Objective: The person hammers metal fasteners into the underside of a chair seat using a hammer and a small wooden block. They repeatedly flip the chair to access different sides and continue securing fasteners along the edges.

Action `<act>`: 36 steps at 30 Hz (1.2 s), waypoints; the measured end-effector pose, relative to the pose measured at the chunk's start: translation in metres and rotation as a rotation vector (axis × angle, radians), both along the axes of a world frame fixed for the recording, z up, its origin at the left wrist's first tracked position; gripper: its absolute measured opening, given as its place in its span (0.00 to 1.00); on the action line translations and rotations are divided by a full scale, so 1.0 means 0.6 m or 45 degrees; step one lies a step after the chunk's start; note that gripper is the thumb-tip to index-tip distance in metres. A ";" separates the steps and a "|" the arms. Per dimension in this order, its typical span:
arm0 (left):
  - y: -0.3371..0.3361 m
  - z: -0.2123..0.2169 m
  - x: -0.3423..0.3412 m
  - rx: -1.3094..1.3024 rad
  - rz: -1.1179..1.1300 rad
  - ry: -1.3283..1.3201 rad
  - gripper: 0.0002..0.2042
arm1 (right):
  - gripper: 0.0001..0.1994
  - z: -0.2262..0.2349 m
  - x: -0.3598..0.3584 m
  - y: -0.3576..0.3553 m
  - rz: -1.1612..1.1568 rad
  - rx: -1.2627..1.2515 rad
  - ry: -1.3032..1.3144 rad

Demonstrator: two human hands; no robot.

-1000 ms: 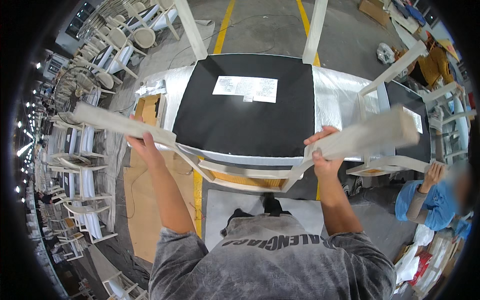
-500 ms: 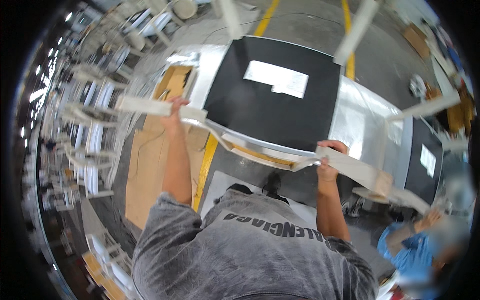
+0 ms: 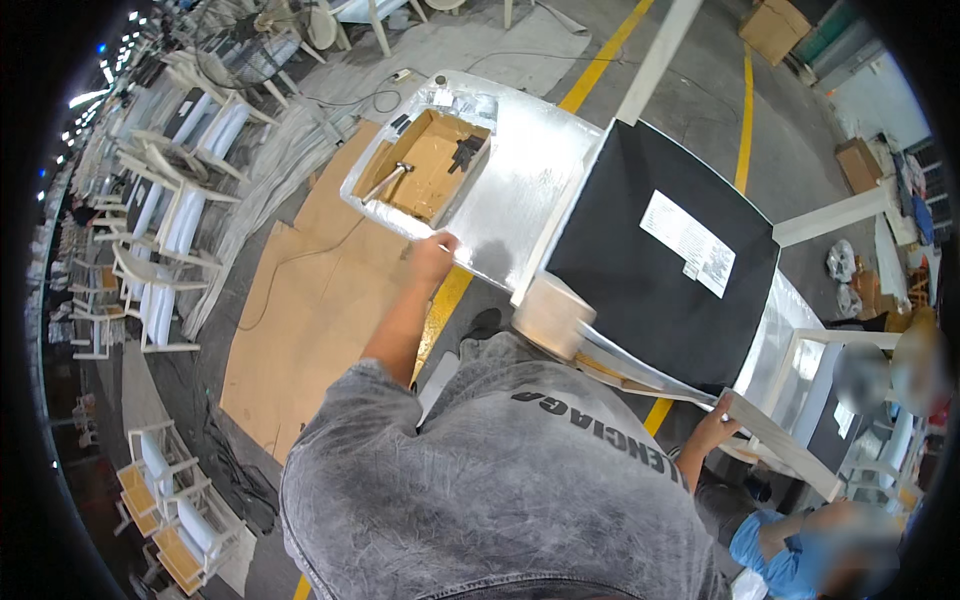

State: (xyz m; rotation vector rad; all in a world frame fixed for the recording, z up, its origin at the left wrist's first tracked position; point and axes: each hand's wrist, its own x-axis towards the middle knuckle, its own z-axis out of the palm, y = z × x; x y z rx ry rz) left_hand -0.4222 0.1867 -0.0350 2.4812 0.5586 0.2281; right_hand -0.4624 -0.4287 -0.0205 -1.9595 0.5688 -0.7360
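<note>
An upturned chair (image 3: 620,290) lies on the foil-covered table (image 3: 530,150). Its black underside faces up, with white printed sheets on it and cream legs sticking out. At the near right corner, my right hand (image 3: 712,428) is closed round a chair leg (image 3: 780,445). My left hand (image 3: 433,256) is off the chair, at the table's near edge, its fingers loosely bent and seemingly holding nothing. Just beyond that hand stands a shallow cardboard box (image 3: 432,165) with a hammer (image 3: 388,182) and small black parts (image 3: 466,153) inside.
Cardboard sheets (image 3: 300,320) cover the floor at left, crossed by a thin cable. Rows of cream chairs (image 3: 180,215) stand farther left. A person in blue (image 3: 770,545) is at the lower right, near a second upturned chair (image 3: 832,410). Yellow lines (image 3: 605,60) mark the floor.
The chair has shifted right and turned on the table. My left hand has let go of its leg and sits by the table edge; my right hand still holds a leg.
</note>
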 end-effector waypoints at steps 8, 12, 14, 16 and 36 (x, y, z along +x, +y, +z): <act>0.284 -0.052 0.153 0.194 0.290 0.639 0.25 | 0.35 0.014 -0.056 0.097 -0.518 0.090 0.641; 0.324 -0.054 0.160 0.053 0.103 0.671 0.24 | 0.31 0.055 -0.006 0.115 -0.457 0.146 0.611; 0.318 -0.058 0.131 0.062 0.076 0.558 0.19 | 0.26 0.087 0.018 0.109 -0.374 -0.178 0.787; 0.279 -0.056 0.115 -0.040 0.150 0.408 0.18 | 0.26 0.108 -0.014 0.108 -0.363 0.178 0.981; -0.236 0.191 0.236 -1.166 -1.321 0.182 0.12 | 0.11 0.214 0.262 0.340 0.326 0.539 0.376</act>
